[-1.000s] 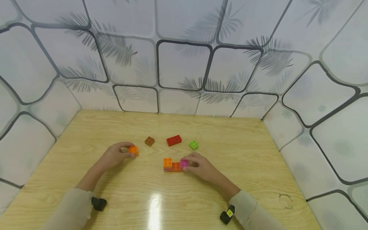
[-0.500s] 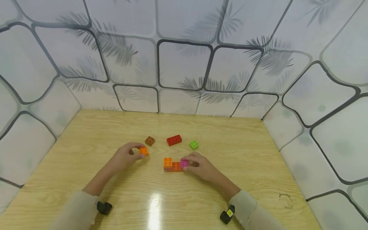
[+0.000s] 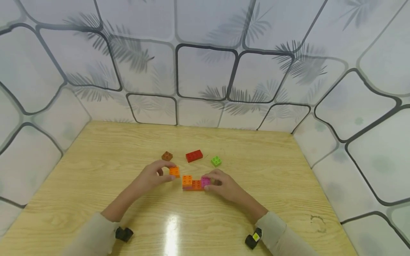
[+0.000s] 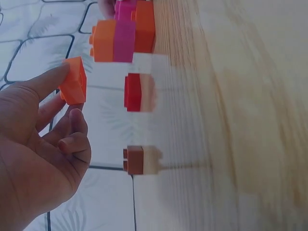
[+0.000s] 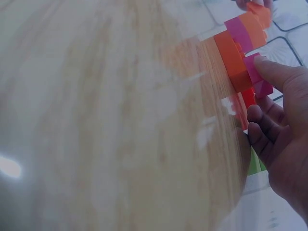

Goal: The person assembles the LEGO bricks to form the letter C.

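My left hand (image 3: 154,176) pinches a small orange brick (image 3: 174,172) between thumb and fingers; in the left wrist view this orange brick (image 4: 74,81) is held up off the table. Just right of it lies a long red-orange brick (image 3: 196,185). On its left end a light orange brick (image 3: 187,180) tops a pink brick (image 4: 124,41). My right hand (image 3: 225,185) grips another pink brick (image 3: 205,182) on the right end, thumb in front and fingers behind. The right wrist view shows that pink brick (image 5: 259,76) right against the long brick's studs.
Behind the hands, a brown brick (image 3: 167,156), a red brick (image 3: 194,156) and a lime green brick (image 3: 216,161) lie in a loose row on the wooden table (image 3: 256,160). A patterned wall covering (image 3: 205,71) rises at the back and sides.
My left hand has carried the orange brick rightward, from left of the brown brick to close beside the stacked bricks. My right hand stays in place on the pink brick.
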Tool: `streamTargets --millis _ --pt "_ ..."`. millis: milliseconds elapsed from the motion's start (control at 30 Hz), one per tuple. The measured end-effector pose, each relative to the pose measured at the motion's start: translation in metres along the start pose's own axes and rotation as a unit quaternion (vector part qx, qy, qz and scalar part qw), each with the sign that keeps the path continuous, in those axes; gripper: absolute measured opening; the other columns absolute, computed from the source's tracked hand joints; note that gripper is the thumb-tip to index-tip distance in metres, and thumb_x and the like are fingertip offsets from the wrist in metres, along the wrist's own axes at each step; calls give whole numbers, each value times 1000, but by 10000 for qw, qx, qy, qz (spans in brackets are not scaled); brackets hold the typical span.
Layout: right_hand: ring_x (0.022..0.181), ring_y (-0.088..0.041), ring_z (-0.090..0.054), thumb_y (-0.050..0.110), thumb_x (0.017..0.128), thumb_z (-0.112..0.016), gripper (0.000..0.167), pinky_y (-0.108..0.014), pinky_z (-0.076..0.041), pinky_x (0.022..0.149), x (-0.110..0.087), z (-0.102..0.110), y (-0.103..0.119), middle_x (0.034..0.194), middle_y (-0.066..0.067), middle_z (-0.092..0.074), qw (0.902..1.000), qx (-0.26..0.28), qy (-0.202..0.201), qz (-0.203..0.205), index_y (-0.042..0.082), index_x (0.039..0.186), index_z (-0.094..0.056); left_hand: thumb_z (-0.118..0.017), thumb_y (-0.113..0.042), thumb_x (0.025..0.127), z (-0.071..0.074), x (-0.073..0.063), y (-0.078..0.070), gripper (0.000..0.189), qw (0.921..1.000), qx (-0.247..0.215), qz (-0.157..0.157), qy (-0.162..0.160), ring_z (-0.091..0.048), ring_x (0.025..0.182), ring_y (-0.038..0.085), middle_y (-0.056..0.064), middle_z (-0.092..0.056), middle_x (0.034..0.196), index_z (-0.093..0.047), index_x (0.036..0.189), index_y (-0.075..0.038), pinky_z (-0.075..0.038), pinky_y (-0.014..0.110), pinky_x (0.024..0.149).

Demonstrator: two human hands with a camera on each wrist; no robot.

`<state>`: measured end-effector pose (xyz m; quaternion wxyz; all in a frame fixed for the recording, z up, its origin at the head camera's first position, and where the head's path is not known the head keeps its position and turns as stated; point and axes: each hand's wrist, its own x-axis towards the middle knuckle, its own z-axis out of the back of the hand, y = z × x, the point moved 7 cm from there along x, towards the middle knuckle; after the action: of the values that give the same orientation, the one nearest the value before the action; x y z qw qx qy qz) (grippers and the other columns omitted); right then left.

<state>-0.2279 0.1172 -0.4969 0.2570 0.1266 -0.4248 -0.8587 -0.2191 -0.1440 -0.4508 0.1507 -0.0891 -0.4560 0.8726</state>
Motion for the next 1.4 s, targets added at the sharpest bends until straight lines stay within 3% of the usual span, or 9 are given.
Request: streamTargets --millis 267,600,967,1400 --pt "98 -14 -54 37 93 -73 36 -28 -48 85 0 1 -1 120 10 -58 10000 -28 -24 -1 32 128 -68 -75 -30 92 -14 3 -19 37 9997 -1 -221 46 -51 87 20 1 -64 126 -67 127 -21 -47 28 63" --pt "100 -14 -54 37 93 -72 36 -29 -48 86 0 0 0 122 9 -58 10000 -32 -1 17 30 129 -68 -74 -31 93 -29 4 -21 35 9996 2 -244 149 -52 86 19 -5 -63 127 -66 127 -26 -48 29 64" --pt "101 -15 -54 36 93 -73 37 -29 -48 87 0 1 1 123 7 -59 10000 -7 -6 11 27 130 -68 -74 -35 92 -32 4 -24 36 9995 134 -256 127 -52 87 18 -9 -65 124 -67 126 -29 -48 31 65" --pt "98 -16 -54 35 94 -72 37 -28 -48 85 0 0 3 122 5 -59 10000 28 3 6 26 130 -68 -76 -39 90 -31 5 -27 37 9976 686 -38 -23 -50 79 15 -9 -66 127 -69 126 -33 -41 29 57"
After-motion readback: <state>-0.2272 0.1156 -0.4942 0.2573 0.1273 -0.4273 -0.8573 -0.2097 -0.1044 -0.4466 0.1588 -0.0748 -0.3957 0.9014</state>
